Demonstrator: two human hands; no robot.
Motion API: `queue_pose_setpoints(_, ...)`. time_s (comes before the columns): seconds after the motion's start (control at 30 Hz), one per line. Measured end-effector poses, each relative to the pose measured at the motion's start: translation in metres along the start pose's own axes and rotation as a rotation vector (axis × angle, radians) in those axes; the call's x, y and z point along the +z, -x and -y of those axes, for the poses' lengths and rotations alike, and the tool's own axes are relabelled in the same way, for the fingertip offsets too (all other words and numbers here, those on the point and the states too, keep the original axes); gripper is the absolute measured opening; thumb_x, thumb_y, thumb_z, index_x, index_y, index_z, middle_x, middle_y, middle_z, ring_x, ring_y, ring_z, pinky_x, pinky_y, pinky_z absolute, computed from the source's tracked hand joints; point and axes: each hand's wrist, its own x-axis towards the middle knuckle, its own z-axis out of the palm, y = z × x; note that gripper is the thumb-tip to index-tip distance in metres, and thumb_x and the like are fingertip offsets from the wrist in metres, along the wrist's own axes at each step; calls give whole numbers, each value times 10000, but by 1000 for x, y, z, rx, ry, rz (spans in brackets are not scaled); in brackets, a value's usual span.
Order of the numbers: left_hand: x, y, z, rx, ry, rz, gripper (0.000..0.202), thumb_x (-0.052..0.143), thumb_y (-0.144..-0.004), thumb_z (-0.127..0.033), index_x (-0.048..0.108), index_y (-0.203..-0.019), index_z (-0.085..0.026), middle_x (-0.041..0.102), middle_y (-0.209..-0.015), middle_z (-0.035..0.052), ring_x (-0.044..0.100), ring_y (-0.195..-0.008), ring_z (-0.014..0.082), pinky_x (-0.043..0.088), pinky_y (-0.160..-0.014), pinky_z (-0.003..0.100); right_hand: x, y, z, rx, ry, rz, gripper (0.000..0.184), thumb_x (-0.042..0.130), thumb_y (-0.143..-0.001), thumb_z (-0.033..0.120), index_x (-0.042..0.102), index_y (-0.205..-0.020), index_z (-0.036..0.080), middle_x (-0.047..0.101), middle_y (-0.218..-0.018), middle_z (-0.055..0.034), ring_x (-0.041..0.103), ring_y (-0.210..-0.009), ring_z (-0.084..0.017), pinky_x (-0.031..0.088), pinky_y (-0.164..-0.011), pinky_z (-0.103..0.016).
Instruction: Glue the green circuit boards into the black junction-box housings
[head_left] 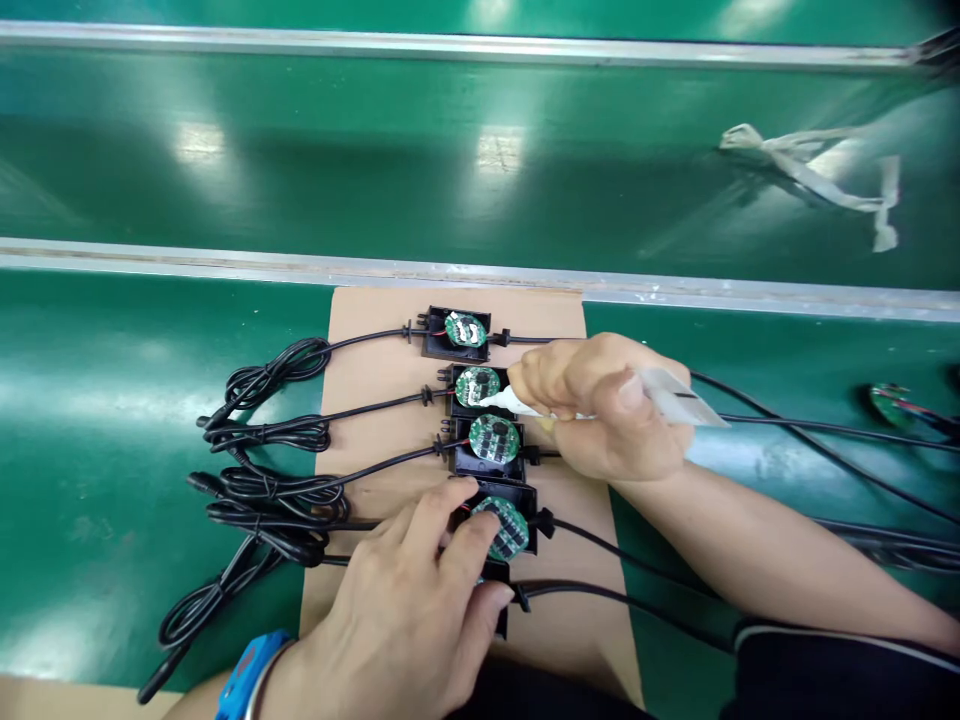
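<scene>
Evidently, on the worktop (97, 370), cardboard (375, 310) carries a row of black cases (487, 467); the left hand (409, 590), fingers apart, rests at the fourth board (511, 535), the right hand (600, 405) clamps a white tube (679, 395). The farthest board (466, 329) bears white paste, the second board (477, 386) some; the third board (494, 438) and fourth look undone.

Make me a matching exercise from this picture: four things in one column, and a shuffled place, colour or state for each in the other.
Column one
1. Right hand
2. Left hand
3. Wristband
4. Cardboard

Column two
A. Under the boxes
B. Gripping a white tube
C. Over the lower boxes
D. Blue

Pairs: 1-B, 2-C, 3-D, 4-A
</scene>
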Motion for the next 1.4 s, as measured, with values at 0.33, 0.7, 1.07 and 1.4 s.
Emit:
queue_pose_setpoints(0.33,1,-2,0,23,-39,62,409,566,-937,-297,527,-1325,-174,562,-1446,95,708,-1036,240,645,-817,368,-4,-9,-4,-31,-11,5,401,620,-906,402,465,-588,214,319,-512,36,282,-434,-91,225,-445,-298)
queue_pose_setpoints(0.7,7,1,0,37,-48,160,482,506,-980,-303,433,-1437,-167,421,-1567,104,634,-1224,247,646,-824,364,3,10,32,147,-97,7,418,597,-932,420,451,-613,194,285,-525,37,308,-467,-88,250,-466,-296)
queue_pose_setpoints(1.07,7,0,-1,26,-47,159,487,523,-968,-297,444,-1431,-169,409,-1577,89,648,-1200,257,652,-791,361,16,21,25,209,-157,31,378,581,-931,381,452,-629,194,305,-544,34,285,-476,-85,218,-451,-293)
queue_pose_setpoints(1.4,6,-1,-2,17,-55,168,478,513,-978,-319,441,-1430,-181,407,-1578,87,670,-1157,251,648,-798,369,8,11,22,198,-122,40,408,593,-921,408,439,-603,204,308,-527,38,279,-461,-87,217,-451,-298)
